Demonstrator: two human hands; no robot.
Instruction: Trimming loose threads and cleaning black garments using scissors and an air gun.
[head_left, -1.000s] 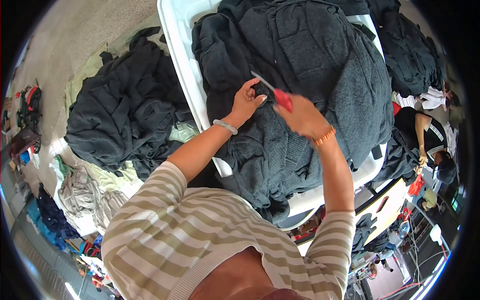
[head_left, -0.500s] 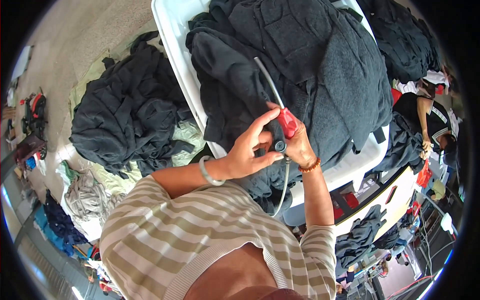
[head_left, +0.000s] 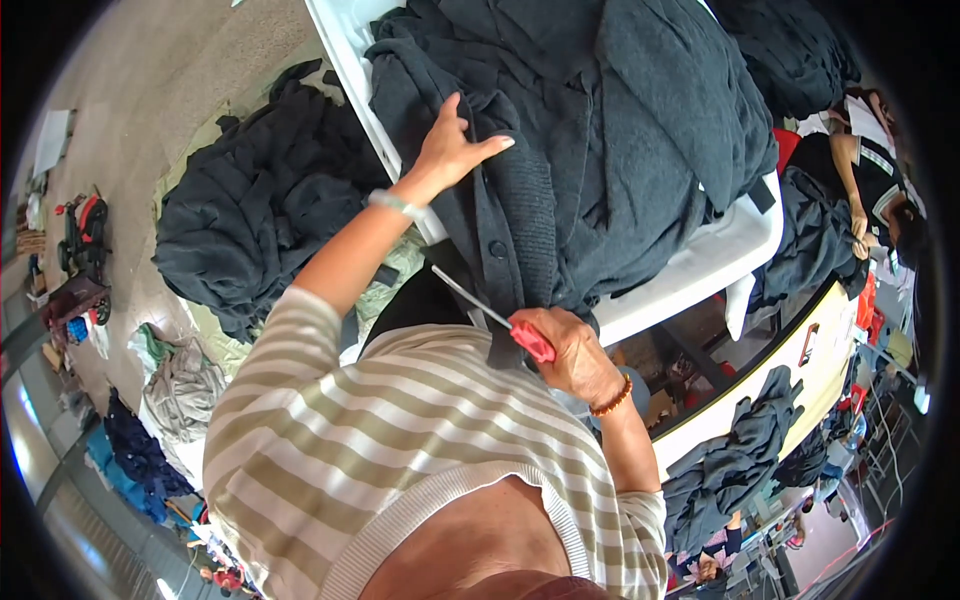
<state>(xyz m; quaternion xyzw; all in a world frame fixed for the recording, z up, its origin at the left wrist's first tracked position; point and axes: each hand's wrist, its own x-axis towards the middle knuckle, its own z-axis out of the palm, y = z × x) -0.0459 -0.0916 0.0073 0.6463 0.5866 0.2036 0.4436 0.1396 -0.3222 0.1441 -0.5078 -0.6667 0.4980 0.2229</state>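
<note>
Flanking a heap, a bin is piled with charcoal knitwear, left fingers splayed, right fingers clasping a tool.

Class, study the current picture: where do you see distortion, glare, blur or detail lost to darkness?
Head view: corners go black and the edge of the pale table bows; head view: a light streak glares at lower left; head view: the pale bracelet near the left hand looks slightly smeared; head view: deeper folds in the dark garments lose detail.
</note>
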